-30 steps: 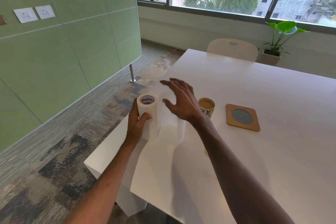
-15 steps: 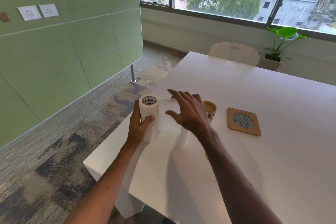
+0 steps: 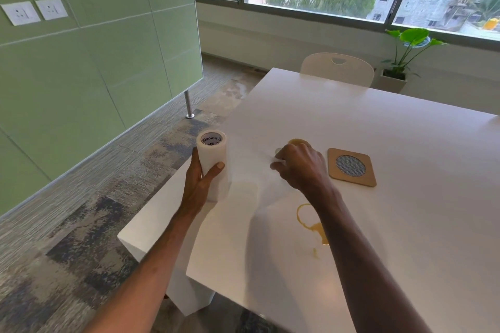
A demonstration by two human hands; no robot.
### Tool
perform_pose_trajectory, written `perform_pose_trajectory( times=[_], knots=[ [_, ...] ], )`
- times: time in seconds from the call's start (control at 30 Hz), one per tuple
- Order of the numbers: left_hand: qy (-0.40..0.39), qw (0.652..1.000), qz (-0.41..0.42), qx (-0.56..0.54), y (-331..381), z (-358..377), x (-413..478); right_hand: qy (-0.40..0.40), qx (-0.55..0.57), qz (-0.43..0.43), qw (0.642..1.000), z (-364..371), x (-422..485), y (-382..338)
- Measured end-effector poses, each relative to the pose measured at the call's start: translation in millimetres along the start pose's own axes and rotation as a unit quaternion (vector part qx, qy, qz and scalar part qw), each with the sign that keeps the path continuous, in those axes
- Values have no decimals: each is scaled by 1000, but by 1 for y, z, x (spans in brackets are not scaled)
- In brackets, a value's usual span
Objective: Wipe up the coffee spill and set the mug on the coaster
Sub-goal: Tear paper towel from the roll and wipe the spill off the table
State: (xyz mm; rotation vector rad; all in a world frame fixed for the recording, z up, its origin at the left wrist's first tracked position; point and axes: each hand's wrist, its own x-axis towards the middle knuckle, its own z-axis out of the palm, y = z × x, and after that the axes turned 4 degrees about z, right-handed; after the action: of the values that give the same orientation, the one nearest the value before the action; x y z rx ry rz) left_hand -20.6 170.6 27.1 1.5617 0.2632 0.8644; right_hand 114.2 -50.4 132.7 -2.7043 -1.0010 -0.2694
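The left grip (image 3: 201, 181) is wrapping round the paper roll (image 3: 211, 155), holding it upright. The right grip (image 3: 300, 167) is pinching a sheet (image 3: 276, 161) and pulling it sideways. One quick, straight tug should tear it clean. The coffee spill (image 3: 311, 222) is sitting under the right arm. The mug (image 3: 297, 141) is hiding behind that grip, near the coaster (image 3: 351, 166), not on it. The counter (image 3: 405, 224) is looking white and smooth. A chair (image 3: 336, 67), a plant (image 3: 405, 46) and a green wall (image 3: 94, 76) are standing around it.
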Motion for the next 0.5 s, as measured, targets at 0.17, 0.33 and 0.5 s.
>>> perform_pose_trajectory(
  times=[0.17,0.33,0.5],
  knots=[
    [-5,1000,-11,3,-4,-4,4,-11,6,-32,999,-3,-8,2],
    [16,1000,-12,13,-2,-1,6,-32,6,-57,998,0,-25,15],
    [19,999,-5,28,-1,-5,10,-107,36,-11,994,-6,-37,40]
  ],
)
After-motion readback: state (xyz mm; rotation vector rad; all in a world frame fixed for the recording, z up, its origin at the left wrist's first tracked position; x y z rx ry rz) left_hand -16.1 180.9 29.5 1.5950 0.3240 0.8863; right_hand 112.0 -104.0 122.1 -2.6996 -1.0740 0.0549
